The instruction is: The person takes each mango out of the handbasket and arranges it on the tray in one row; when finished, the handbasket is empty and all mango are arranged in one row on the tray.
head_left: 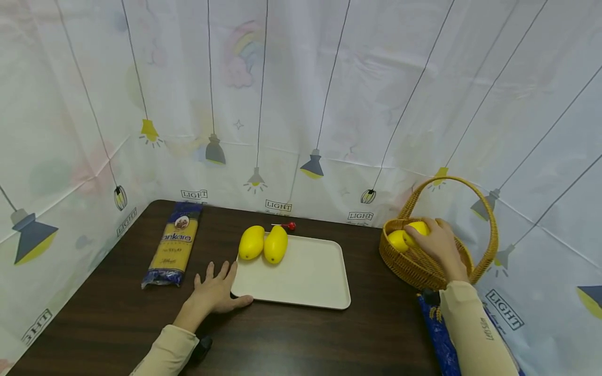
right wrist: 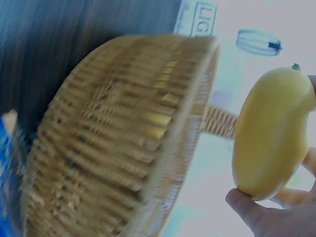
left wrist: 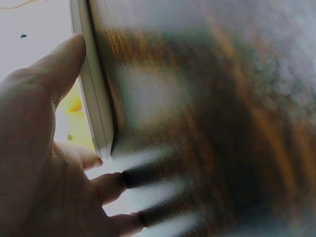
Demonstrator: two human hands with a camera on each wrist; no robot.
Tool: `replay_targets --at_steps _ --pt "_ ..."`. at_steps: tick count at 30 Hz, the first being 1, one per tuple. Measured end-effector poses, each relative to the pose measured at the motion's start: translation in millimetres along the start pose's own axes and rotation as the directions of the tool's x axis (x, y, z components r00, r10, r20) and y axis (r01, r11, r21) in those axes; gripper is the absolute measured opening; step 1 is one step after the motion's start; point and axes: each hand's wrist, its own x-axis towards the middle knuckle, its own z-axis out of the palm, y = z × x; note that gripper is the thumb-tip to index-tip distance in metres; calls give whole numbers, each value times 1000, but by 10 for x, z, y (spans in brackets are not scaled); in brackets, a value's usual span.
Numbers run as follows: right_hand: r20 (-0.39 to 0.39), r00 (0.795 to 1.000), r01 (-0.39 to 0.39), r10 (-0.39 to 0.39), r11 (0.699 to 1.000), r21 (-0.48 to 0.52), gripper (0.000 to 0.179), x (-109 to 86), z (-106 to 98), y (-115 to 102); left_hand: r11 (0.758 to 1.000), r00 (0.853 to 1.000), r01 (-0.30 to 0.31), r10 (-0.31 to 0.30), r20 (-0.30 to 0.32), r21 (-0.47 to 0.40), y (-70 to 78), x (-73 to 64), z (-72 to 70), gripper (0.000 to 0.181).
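Note:
At the wicker basket (head_left: pixel 402 265), my right hand (head_left: pixel 442 245) grips a yellow mango (right wrist: pixel 271 133) with thumb and fingers, above the rim in the right wrist view. Another yellow mango (head_left: pixel 398 241) lies inside the basket. My left hand (head_left: pixel 213 291) spreads its fingers at the near left corner of a white tray (head_left: pixel 301 277); its thumb (left wrist: pixel 66 59) lies against the tray's edge in the left wrist view, and it holds nothing. On the tray's far left part, two yellow mangoes (head_left: pixel 251 243) lie side by side.
A yellow and blue pasta packet (head_left: pixel 174 243) lies on the dark table (head_left: pixel 291 339) at left. Behind the tray is a red lollipop (head_left: pixel 291 225). A blue packet (head_left: pixel 441 334) lies partly under my right forearm. The basket's tall handle (head_left: pixel 491 235) arches up; a printed curtain (head_left: pixel 301 104) hangs behind.

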Motion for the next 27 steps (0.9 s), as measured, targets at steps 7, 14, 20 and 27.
replay_targets --at_steps 7,14,20,27 --pt "-22 998 63 -62 998 20 81 34 31 -288 1000 1000 -1 1 -2 1 17 -16 -25 109" --pt "8 996 93 -94 994 54 81 87 182 -605 1000 1000 -1 1 1 -7 13 -14 -24 108" --pt "38 988 150 -151 988 46 79 163 388 -898 1000 1000 10 -10 6 -4 -12 9 4 108" --pt "93 976 188 -195 979 79 78 234 633 -1203 1000 1000 12 -12 -1 -2 -16 25 20 109"
